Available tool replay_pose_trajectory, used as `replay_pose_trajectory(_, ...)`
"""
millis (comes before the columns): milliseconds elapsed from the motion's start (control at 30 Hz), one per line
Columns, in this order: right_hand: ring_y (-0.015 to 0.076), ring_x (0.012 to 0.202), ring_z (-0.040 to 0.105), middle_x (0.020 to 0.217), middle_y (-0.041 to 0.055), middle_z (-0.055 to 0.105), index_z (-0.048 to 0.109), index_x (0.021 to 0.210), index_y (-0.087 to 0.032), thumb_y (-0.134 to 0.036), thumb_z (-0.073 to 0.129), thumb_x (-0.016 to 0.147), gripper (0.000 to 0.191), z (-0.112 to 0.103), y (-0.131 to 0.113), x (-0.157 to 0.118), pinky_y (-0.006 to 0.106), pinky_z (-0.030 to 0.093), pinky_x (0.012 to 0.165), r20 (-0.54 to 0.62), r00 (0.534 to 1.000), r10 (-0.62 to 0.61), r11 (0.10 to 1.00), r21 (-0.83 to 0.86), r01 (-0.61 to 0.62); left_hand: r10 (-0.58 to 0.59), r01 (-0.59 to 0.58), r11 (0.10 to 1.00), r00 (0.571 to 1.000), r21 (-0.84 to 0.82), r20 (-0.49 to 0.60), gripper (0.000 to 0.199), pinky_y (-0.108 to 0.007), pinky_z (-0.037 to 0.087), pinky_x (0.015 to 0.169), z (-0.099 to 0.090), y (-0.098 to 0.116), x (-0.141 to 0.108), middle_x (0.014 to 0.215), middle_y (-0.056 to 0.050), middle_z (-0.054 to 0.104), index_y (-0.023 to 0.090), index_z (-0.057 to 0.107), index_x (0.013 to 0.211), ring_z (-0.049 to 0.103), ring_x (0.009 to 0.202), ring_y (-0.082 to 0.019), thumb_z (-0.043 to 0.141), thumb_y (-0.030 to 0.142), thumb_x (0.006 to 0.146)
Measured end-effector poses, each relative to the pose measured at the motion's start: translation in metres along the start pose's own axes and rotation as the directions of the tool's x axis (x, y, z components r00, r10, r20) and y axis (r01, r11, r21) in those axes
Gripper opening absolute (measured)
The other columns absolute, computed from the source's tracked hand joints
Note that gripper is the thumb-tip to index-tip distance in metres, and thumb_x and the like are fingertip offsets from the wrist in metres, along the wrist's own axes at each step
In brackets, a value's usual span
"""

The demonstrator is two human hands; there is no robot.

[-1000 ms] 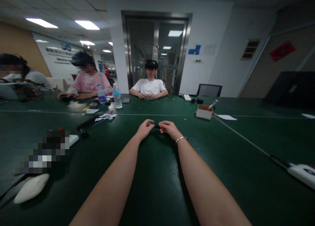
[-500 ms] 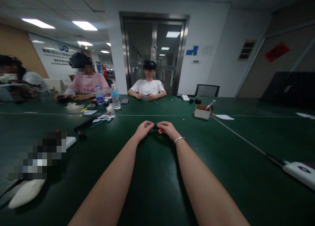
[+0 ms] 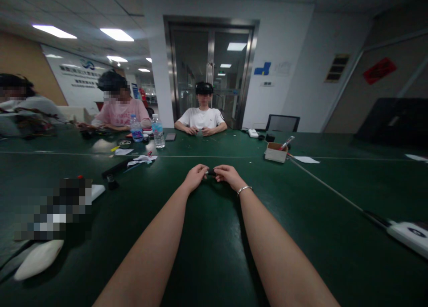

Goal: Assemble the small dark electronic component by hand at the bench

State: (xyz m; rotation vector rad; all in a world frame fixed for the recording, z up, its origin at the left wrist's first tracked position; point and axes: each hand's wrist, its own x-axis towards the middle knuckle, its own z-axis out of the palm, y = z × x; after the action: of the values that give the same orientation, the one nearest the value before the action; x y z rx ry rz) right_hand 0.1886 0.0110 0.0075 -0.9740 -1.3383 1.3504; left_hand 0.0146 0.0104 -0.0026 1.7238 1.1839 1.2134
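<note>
Both my hands meet over the green table (image 3: 214,235), their fingertips close together. A small black object (image 3: 211,172) sits between them, too small and dim to name. My left hand (image 3: 195,176) pinches its left end, where a tiny pale or shiny spot shows. From the other side my right hand (image 3: 228,176) grips it with thumb and fingers, the other fingers curled. A silver bracelet (image 3: 244,190) circles my right wrist.
A small box (image 3: 276,152) with pens stands ahead to the right. Water bottles (image 3: 158,132) and crumpled papers (image 3: 142,160) are at left. A white power strip (image 3: 406,235) lies far right, a white pouch-like thing (image 3: 39,259) near left. People sit across the table.
The view has shifted slightly. A small shiny spot now shows at my left fingertips beside the black object; both hands stay in nearly the same place.
</note>
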Motion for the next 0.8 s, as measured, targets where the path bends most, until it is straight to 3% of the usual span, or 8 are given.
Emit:
replay_pose_trajectory(233,0.0075,0.045,0.058,0.059,0.0023,0.064,0.064,0.082,-0.010,-0.011,0.065,0.074,0.008,0.000,0.000,0.001,0.017,0.052,0.046,0.003,1.000,-0.003,1.000,0.001,0.003,0.000,0.000,1.000,1.000,0.007,0.012,0.028,-0.024,0.042,0.061,0.000,-0.001,0.001,0.070,-0.002,0.059,0.016,0.062,0.094,0.054,0.064,-0.013,0.048,0.034,0.079)
replay_pose_trajectory(433,0.0075,0.047,0.059,0.060,0.0027,0.064,0.064,0.083,-0.010,-0.010,0.064,0.075,0.008,-0.001,0.000,0.001,0.016,0.052,0.047,0.020,1.000,-0.009,1.000,-0.010,0.009,0.013,-0.013,1.000,1.000,0.000,0.010,0.027,-0.026,0.044,0.070,-0.003,0.001,0.000,0.084,-0.004,0.064,0.016,0.062,0.097,0.057,0.074,-0.014,0.056,0.028,0.074)
replay_pose_trajectory(633,0.0076,0.047,0.060,0.061,0.0026,0.064,0.064,0.084,-0.010,-0.011,0.063,0.076,0.008,-0.002,0.003,0.003,0.016,0.052,0.047,0.016,1.000,-0.004,1.000,-0.011,0.004,-0.020,0.019,0.997,1.000,-0.073,-0.003,0.022,-0.025,0.043,0.063,0.003,0.009,-0.005,0.081,-0.003,0.061,0.016,0.063,0.093,0.054,0.071,-0.013,0.057,0.027,0.075)
replay_pose_trajectory(733,0.0074,0.046,0.059,0.059,0.0019,0.064,0.063,0.085,-0.009,-0.011,0.065,0.075,0.010,-0.003,0.004,0.004,0.016,0.052,0.047,0.010,1.000,-0.003,1.000,0.000,0.003,-0.101,0.058,0.970,0.980,-0.236,-0.173,0.026,-0.022,0.042,0.061,-0.019,0.030,0.000,0.082,-0.003,0.059,0.016,0.062,0.095,0.053,0.072,-0.012,0.064,0.016,0.069)
replay_pose_trajectory(800,0.0073,0.046,0.059,0.059,0.0021,0.064,0.063,0.086,-0.009,-0.012,0.065,0.075,0.011,-0.003,0.004,0.004,0.016,0.052,0.046,0.010,1.000,0.001,1.000,0.006,-0.001,-0.200,0.006,0.897,0.897,-0.443,-0.393,0.025,-0.021,0.041,0.059,-0.056,0.054,0.003,0.082,-0.002,0.057,0.016,0.059,0.100,0.051,0.068,-0.009,0.059,0.015,0.076)
